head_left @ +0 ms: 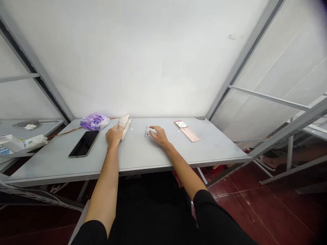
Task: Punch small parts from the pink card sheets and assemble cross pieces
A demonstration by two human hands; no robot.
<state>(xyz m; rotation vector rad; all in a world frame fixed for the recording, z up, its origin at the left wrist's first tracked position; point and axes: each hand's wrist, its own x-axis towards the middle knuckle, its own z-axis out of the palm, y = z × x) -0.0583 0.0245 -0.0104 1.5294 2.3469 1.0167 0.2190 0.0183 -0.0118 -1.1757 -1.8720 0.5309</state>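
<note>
Touching folded paper (pixel 124 126) with left hand (pixel 114 135), right hand (pixel 158 135) by ruler (pixel 146 131).

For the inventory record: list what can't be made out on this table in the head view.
Head view only:
The left hand hides part of the folded paper, so its grip cannot be told.
The right hand is too close to the small ruler to tell contact; its markings are too small.
The print on the red-topped card is too small to read.
The purple packet's label is too small and creased.
</note>
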